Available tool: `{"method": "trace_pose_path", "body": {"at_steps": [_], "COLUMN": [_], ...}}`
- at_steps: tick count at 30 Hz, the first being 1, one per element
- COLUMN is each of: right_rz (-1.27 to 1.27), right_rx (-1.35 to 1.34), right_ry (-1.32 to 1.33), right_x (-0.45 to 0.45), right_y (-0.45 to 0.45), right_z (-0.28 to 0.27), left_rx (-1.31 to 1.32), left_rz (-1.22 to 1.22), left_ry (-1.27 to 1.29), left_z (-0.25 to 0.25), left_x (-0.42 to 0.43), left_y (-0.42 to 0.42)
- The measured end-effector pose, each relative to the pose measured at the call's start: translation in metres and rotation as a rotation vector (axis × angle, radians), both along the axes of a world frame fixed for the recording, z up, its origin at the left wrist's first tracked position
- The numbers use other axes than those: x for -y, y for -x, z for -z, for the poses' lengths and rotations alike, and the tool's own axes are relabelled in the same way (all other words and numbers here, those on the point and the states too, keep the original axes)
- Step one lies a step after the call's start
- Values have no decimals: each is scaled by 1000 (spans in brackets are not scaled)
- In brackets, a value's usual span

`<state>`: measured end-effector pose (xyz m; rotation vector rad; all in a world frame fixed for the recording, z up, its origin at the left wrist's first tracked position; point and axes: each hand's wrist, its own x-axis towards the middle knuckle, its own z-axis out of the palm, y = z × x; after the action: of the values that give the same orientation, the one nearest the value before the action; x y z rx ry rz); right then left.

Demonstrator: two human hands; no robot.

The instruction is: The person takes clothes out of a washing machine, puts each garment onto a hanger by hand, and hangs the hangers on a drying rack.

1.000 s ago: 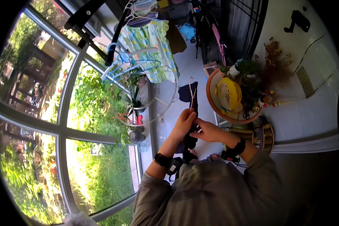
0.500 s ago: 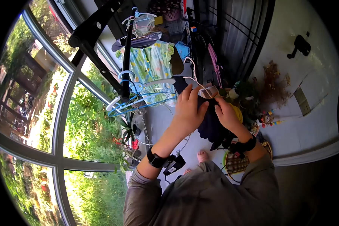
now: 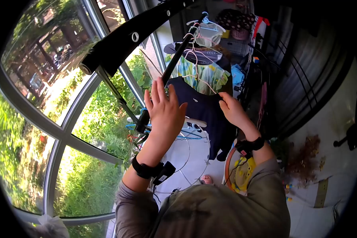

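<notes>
A dark navy shirt (image 3: 204,113) hangs spread on a pale pink wire hanger (image 3: 205,82), whose upper end is close to the black rod (image 3: 183,49); I cannot tell whether its hook sits on the rod. My right hand (image 3: 235,112) is closed on the shirt's shoulder at the hanger's right end. My left hand (image 3: 164,113) is raised beside the rod, left of the shirt, with its fingers spread and nothing in it. Behind the shirt hangs a green and yellow patterned garment (image 3: 210,75). White and blue hangers (image 3: 196,121) show lower down, partly behind my left hand.
A thick black bracket (image 3: 119,47) joins the rod near the window frame (image 3: 63,133) on my left. Below on the right stands a round basket (image 3: 228,168) with something yellow in it. Dried flowers (image 3: 307,156) are by the white wall. Shelves and bags stand at the back.
The shirt has gone from bunched between both hands to hanging spread near the rod. My left hand has let go and moved left; my right hand keeps hold. The view has shifted.
</notes>
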<state>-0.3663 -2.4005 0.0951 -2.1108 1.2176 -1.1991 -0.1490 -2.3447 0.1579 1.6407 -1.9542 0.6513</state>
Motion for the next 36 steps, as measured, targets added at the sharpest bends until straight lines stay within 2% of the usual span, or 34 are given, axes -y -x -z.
{"method": "trace_pose_path", "body": {"at_steps": [5,8,11,15,19,22,27,33,36], "right_rz": [-88,-111,-136,-208,-245,-269,-206,-190,-182], "right_rx": [60,70,107,127,120,144,80,17,12], "right_ry": [105,122,154,112,14,40,17,-13,-52], "right_x": [85,133,168,178,180,182,179,170,159], "right_y": [-12,-25,-38,-47,-49,-44,-47,-38,-30], "right_z": [-2,9,25,41,60,66,67,66,64], "left_rx": [-2,13,9,-10,7,35,22,47,13], "left_rz": [-185,-346,-470,-369,-434,-451,-418,-383,-300], "left_ry": [-87,-277,-264,-193,-206,-199,-117,-156,-46], "left_z": [0,-11,-17,-11,-3,3,8,9,12], "left_x": [3,2,14,51,72,76,79,78,80], "left_y": [-18,-21,-11,6,4,-1,-6,-6,-6]}}
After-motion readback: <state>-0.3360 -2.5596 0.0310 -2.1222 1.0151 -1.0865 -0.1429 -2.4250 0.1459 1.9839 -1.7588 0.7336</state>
